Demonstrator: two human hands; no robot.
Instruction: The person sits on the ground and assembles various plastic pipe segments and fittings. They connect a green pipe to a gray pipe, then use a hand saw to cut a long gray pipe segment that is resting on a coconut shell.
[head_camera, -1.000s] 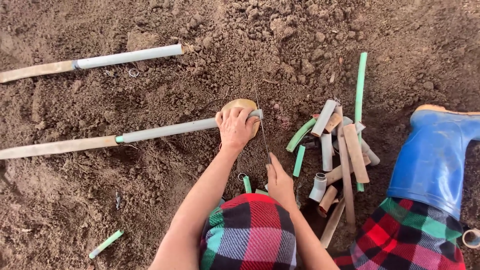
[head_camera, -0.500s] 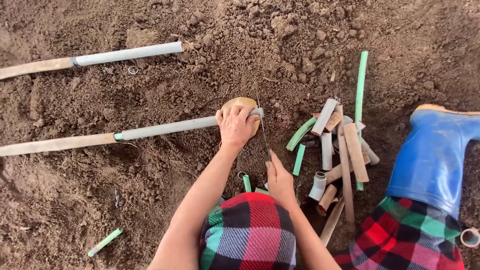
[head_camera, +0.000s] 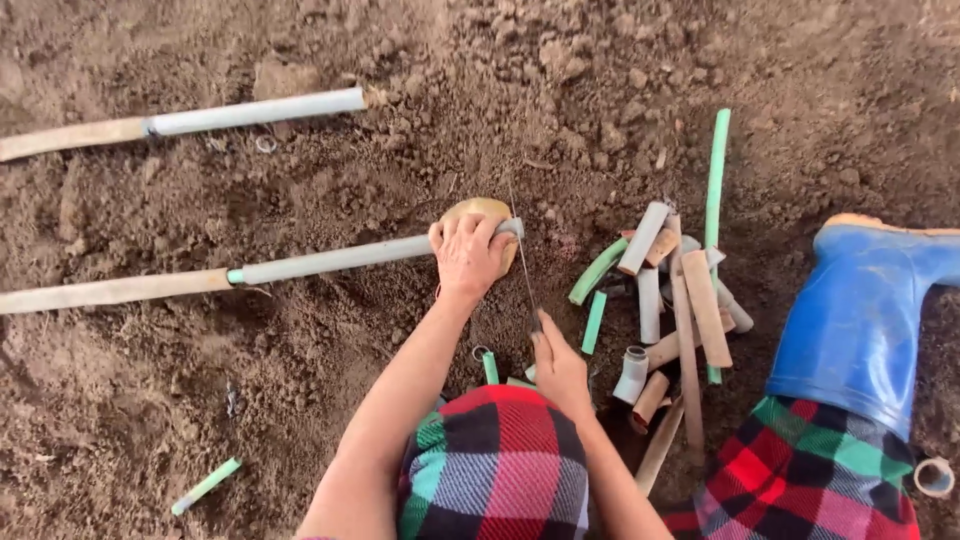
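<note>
Grey pipe (head_camera: 340, 260) is lying on soil (head_camera: 300, 400) at centre, its end resting over a tan block (head_camera: 480, 210), apparently as a cutting support. Left hand (head_camera: 466, 255) is clamping down on the pipe end, pinning it. Right hand (head_camera: 560, 365), at 5 o'clock of the block, is closing around a thin saw blade (head_camera: 522, 265) crossing the pipe tip. Cut pieces (head_camera: 670, 300) are piling at 3 o'clock; blue boot (head_camera: 860, 320) beyond. Second pipe (head_camera: 250, 112) at 11 o'clock.

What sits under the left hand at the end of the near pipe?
The left hand presses the grey pipe onto a rounded tan block resting on soil. Only the block's top edge shows; the rest, and the pipe under the palm, is covered.
</note>
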